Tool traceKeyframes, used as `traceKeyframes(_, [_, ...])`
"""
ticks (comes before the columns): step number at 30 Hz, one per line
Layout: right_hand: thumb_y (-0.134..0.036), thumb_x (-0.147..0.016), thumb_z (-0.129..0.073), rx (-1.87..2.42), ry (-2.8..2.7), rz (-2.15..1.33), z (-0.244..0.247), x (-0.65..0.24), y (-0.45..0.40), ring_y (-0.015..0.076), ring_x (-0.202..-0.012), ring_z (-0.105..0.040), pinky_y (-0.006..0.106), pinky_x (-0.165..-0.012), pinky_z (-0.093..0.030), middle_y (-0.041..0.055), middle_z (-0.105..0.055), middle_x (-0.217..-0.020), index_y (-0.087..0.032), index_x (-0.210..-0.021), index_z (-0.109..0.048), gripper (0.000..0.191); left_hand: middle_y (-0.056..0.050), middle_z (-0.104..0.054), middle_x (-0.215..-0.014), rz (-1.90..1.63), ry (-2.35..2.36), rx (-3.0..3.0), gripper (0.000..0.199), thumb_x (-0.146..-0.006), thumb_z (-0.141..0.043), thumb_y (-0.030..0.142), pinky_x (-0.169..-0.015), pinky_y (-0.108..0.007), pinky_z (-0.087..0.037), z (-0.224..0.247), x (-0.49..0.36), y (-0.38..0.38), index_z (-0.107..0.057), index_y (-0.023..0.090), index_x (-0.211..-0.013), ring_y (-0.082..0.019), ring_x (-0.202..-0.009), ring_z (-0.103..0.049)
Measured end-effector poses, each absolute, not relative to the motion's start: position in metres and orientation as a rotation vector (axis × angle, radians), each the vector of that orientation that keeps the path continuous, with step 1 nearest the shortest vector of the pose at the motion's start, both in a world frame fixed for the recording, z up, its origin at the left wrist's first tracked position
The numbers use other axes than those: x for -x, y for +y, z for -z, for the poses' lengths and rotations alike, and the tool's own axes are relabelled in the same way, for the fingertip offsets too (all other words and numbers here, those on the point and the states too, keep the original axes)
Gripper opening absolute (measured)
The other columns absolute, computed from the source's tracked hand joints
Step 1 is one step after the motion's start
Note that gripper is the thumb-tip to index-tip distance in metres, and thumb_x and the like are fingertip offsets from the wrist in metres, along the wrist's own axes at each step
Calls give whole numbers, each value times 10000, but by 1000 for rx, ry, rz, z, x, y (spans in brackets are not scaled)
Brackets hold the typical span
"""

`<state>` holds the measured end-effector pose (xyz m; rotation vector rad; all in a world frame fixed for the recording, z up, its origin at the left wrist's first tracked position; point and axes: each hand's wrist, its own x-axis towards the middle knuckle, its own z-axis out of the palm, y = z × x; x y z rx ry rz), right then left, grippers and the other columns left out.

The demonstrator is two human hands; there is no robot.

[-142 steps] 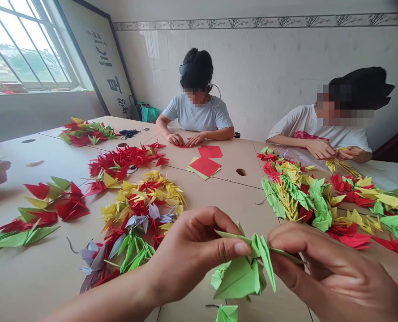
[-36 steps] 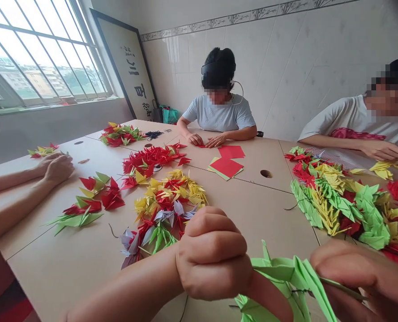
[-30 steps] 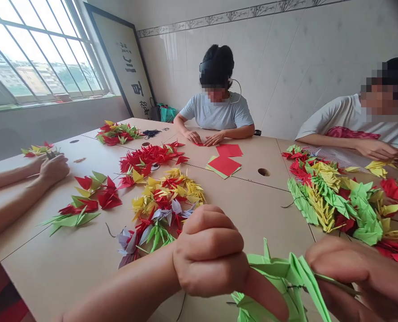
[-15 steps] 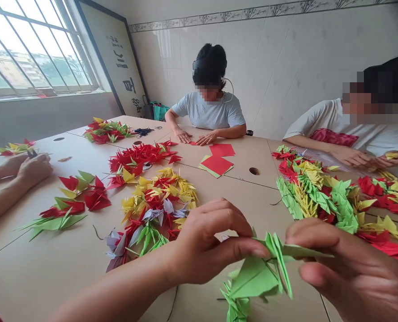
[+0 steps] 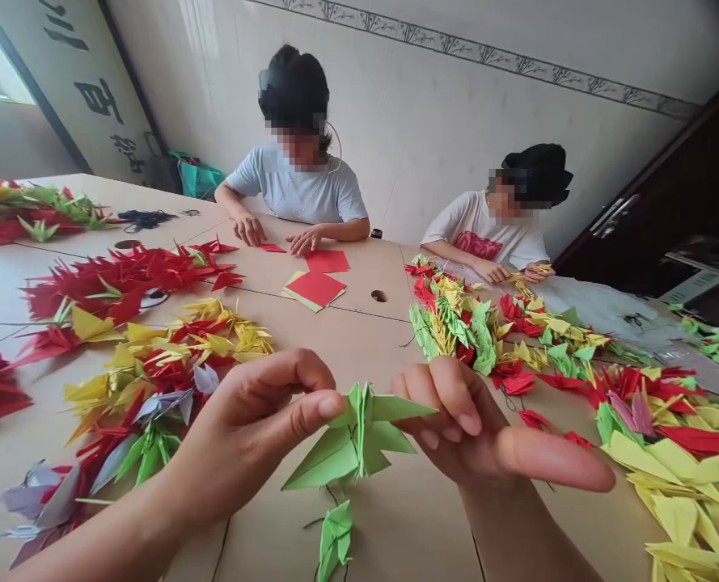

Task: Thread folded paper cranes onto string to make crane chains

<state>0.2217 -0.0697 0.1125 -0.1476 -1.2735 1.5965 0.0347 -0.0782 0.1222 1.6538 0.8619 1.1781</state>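
Note:
A folded green paper crane (image 5: 362, 436) is pinched between the thumb and fingers of my left hand (image 5: 262, 428), its wings and points spread to both sides. My right hand (image 5: 486, 428) is at the crane's right tip, thumb stretched out away from it and fingers loosely curled, not gripping the crane. Below the crane, a smaller green folded piece (image 5: 335, 540) hangs or lies on a dark thread over the table. Where that thread runs behind the crane is hidden.
Red cranes (image 5: 122, 279) and yellow cranes (image 5: 146, 356) lie at the left on the table (image 5: 310, 331). Colourful crane strings (image 5: 474, 323) and a yellow pile (image 5: 687, 477) are at the right. Red paper squares (image 5: 316, 289) lie ahead, near two seated people.
The view has swung right and tilted. My right thumb has opened outward, and the crane is now held more upright and central. The left person's hands have left the view.

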Motion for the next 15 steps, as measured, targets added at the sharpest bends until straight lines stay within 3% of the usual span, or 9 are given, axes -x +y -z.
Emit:
traceKeyframes(9, [-701,-567,-663,66,-1335,-1629,-105,-224,-65,100,-459,-267,258,-483,-232,-79,-293,-521,-224,-551,-344,574,13,-511,-586,-1160,854,-1670,248,-796,-605,337,-479,-192,-370,-123,-35,-78,-540,163,-632,-93,-543,-442])
traceKeyframes(13, [-773,-611,-546,118,-1351,-1646,-105,-226,-68,123,-494,-312,278,-521,-281,-50,-360,-559,-239,-612,-512,535,13,-507,-592,-1151,864,-1657,252,-800,-605,339,-493,-198,-371,-122,-35,-78,-538,160,-636,-93,-553,-439])
traceKeyframes(15, [-849,-615,-401,188,-1343,-1644,-107,-227,-71,143,-529,-373,299,-547,-321,-13,-445,-605,-241,-739,-633,662,13,-503,-595,-1154,857,-1631,250,-802,-607,336,-493,-196,-362,-121,-34,-78,-538,158,-640,-89,-552,-433])
